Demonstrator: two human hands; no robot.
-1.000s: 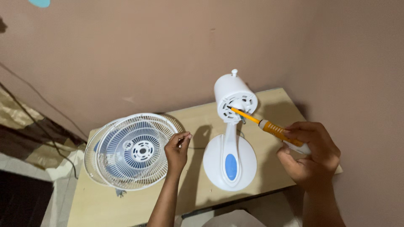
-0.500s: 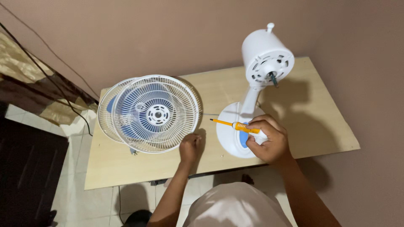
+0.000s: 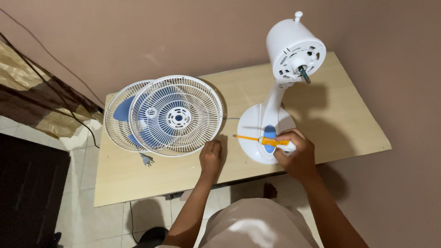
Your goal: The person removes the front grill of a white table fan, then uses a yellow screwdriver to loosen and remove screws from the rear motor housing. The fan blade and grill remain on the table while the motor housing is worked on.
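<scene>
A white fan body [image 3: 294, 50] with its bare motor shaft stands on a round white base [image 3: 257, 124] on a light wooden table [image 3: 340, 119]. My right hand [image 3: 296, 154] holds an orange-handled screwdriver [image 3: 262, 139] level over the base, tip pointing left. My left hand [image 3: 211, 157] rests closed on the table beside the white fan grilles [image 3: 177, 115], which lie stacked flat with the blue blade [image 3: 123, 110] between them. Whether the left hand holds anything small is hidden.
A plug and cord [image 3: 146, 159] lie under the grilles' front edge. A brown curtain [image 3: 32, 92] and cables hang at the left. Pink walls close in behind and to the right. The floor below is tiled.
The view has pulled back and up. My right hand drew the screwdriver away from the motor head and lowered it over the base. My left hand stayed beside the grilles.
</scene>
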